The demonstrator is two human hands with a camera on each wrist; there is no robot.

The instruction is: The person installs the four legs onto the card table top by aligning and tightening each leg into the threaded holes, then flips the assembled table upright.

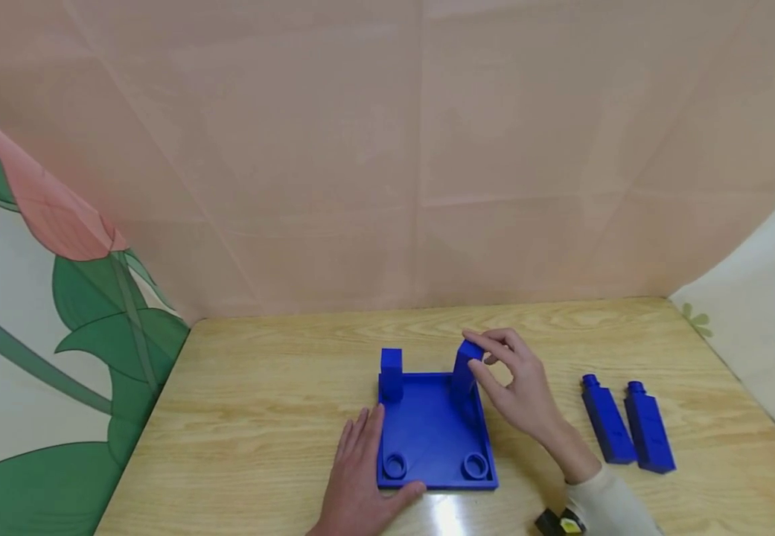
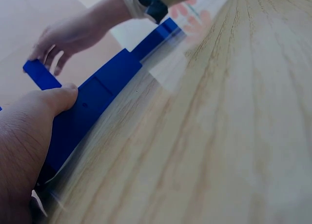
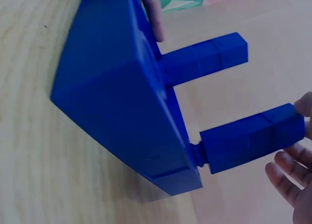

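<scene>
A blue square tabletop point(image 1: 430, 439) lies with its rimmed side up, with round sockets point(image 1: 395, 467) at its two near corners. One blue table leg point(image 1: 392, 372) stands upright at the far left corner. At the far right corner my right hand point(image 1: 517, 383) pinches the top of another blue table leg point(image 1: 464, 372) between thumb and fingers. This leg's narrow neck point(image 3: 197, 154) shows just above the rim in the right wrist view; its lower end is hidden. My left hand point(image 1: 363, 473) rests against the tabletop's near left corner, fingers straight along the left side, thumb at the front edge.
Two more blue legs, a nearer-in leg point(image 1: 608, 424) and an outer leg point(image 1: 650, 432), lie side by side on the wooden table point(image 1: 260, 417) to the right. A plain cloth point(image 1: 333, 186) hangs behind, and a flower-printed cloth point(image 1: 92, 320) borders the left.
</scene>
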